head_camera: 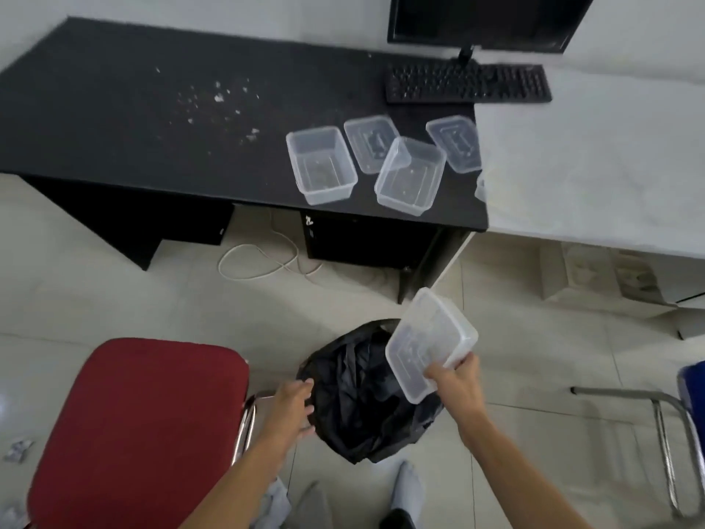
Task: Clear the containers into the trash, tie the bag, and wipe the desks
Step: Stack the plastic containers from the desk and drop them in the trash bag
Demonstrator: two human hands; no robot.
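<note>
A black trash bag (354, 399) sits open on the floor in front of me. My left hand (292, 408) grips the bag's left rim. My right hand (456, 383) holds a clear plastic container (429, 343), tilted upside down over the bag's right side. On the black desk (133, 120) stand two open clear containers (322, 164) (410, 177), and behind them lie two clear lids (370, 141) (456, 141). Another clear piece (481, 187) shows at the edge of the white desk (591, 166). White crumbs (219, 105) are scattered over the black desk.
A red chair (145, 425) stands left of the bag, touching my left forearm. A blue chair with a metal frame (686, 406) is at the right edge. A keyboard (467, 84) and monitor (484, 21) sit at the back. A white cable (263, 261) loops under the desk.
</note>
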